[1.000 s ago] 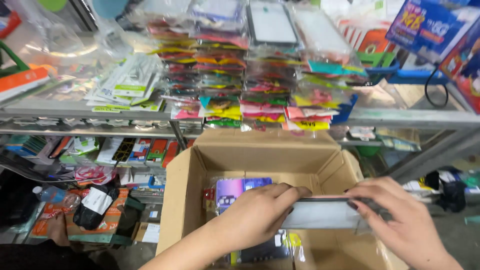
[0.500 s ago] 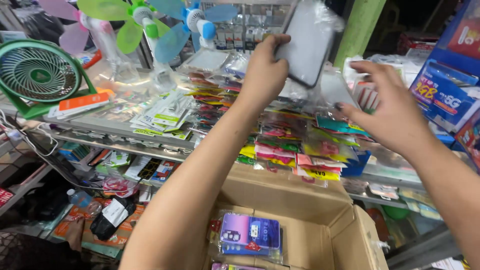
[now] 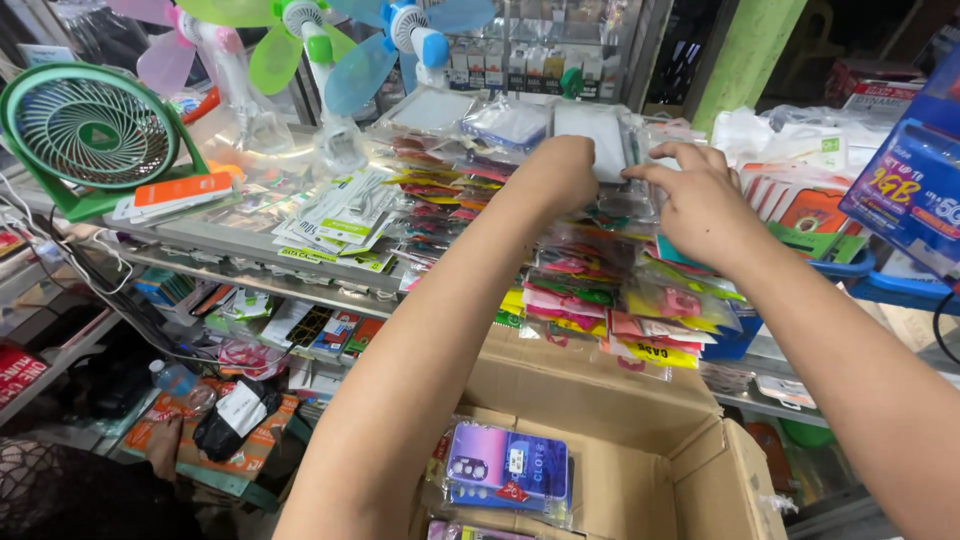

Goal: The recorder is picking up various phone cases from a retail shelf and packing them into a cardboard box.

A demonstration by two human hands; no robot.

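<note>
Left hand (image 3: 562, 172) fisted on clear-bagged white flat pack (image 3: 592, 140) | right hand (image 3: 703, 200) pinching its edge (above brown cardboard box (image 3: 640, 420))

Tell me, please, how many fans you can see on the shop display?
3. A green caged desk fan stands at the far left; a pink and green bladed fan is top centre-left; a blue bladed fan is beside it. Others may be hidden off-frame.

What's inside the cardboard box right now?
In the cardboard box lies a purple packaged phone case, with another packet's edge below it. The left forearm covers the box's left side.
</note>
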